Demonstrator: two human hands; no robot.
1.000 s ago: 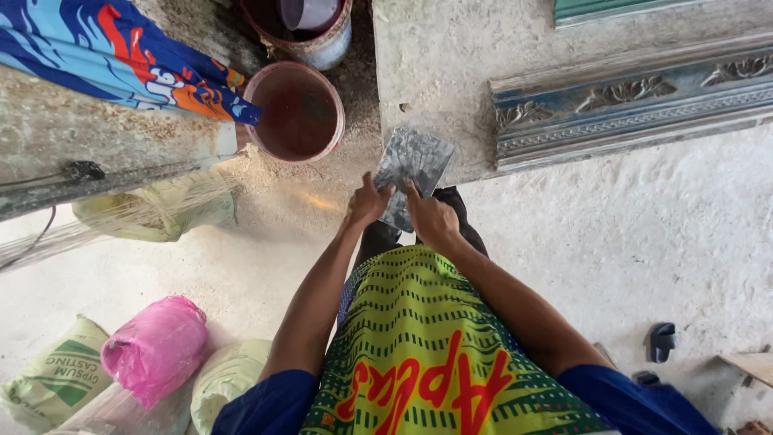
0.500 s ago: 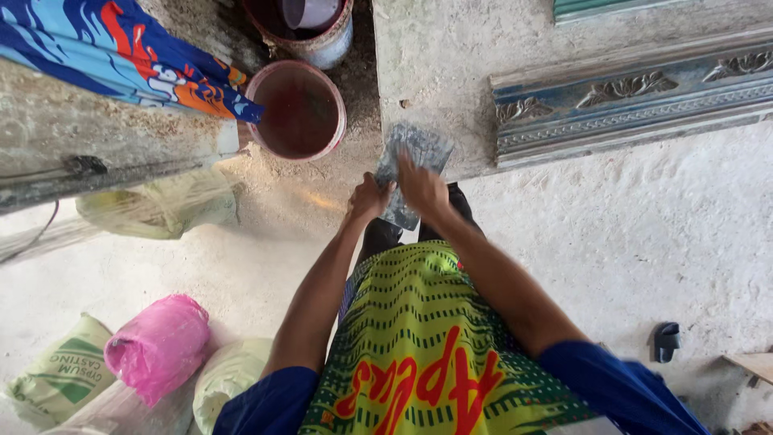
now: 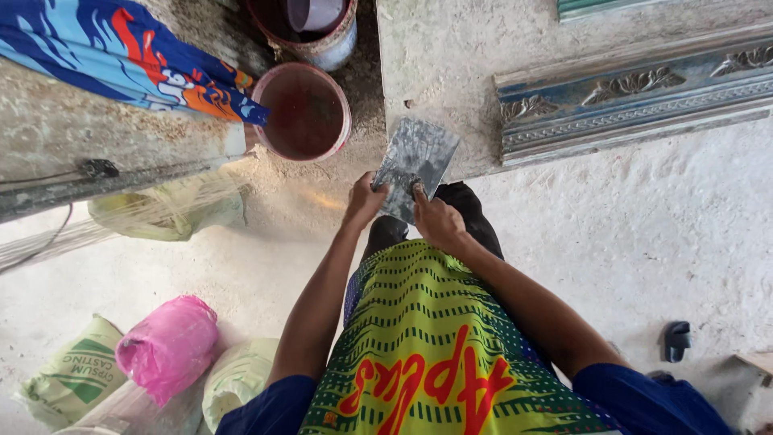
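Observation:
A wide, flat metal scraper blade, grey and smeared with dried plaster, is held in front of me in both hands. My left hand grips its lower left edge. My right hand holds the lower right part near the handle, fingers pressed on the blade. The blade's top edge tilts towards a grey plaster-covered slab. Below the hands are my dark trousers and a yellow-green patterned apron.
A reddish bucket stands just left of the blade, a second pail behind it. An ornate blue-grey moulding lies at the right. Sacks, a pink bag and a green bag lie at lower left. A dark sandal lies at lower right.
The hands and blade have shifted slightly; my right hand now sits lower on the blade, and more of the blade's face shows above the fingers.

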